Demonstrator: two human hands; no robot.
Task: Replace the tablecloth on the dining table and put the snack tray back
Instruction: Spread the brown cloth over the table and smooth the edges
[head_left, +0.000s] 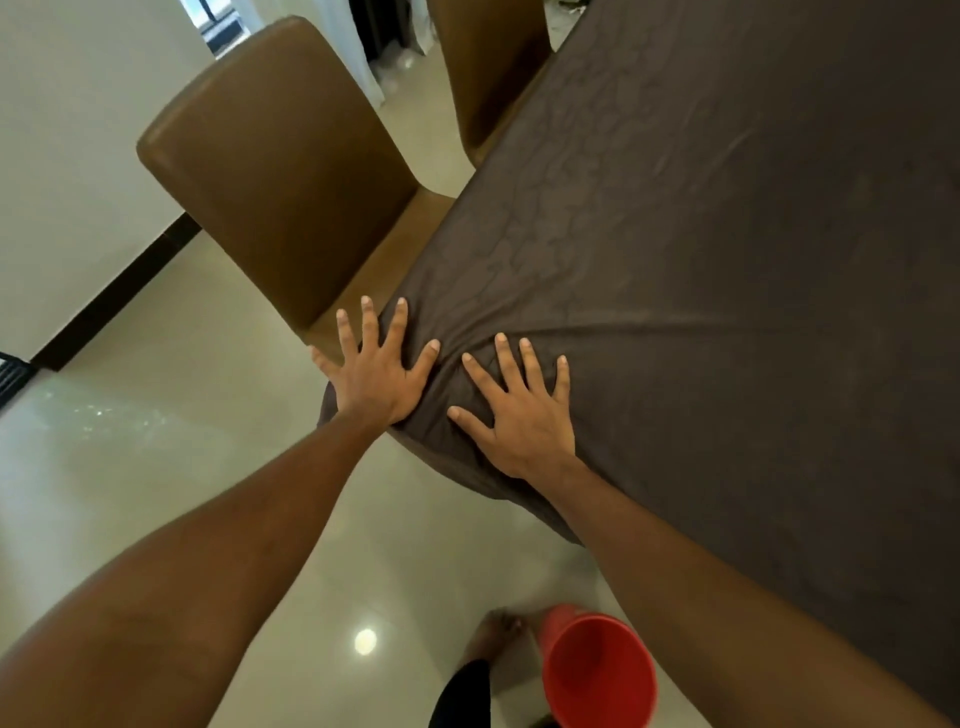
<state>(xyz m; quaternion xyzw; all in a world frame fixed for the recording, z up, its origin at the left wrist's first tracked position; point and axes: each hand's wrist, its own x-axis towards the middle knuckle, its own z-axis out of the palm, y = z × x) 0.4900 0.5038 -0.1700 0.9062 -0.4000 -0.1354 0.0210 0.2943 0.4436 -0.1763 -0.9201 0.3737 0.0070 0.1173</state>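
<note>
Head view looks down on both hands laid flat on the dark brown tablecloth (727, 234), which covers the worktop and bunches at its near corner; left hand (379, 371) presses there with fingers splayed, gripping nothing; right hand (522, 415) lies just beside it, fingers spread too; a brown chair (280, 171) stands alongside; a red cup (597, 670) sits below on the floor (130, 467).

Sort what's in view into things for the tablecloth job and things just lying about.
Job: dark tablecloth; left hand and right hand, both flat on its corner.
Lying about: near chair; far chair; red container on the floor.
</note>
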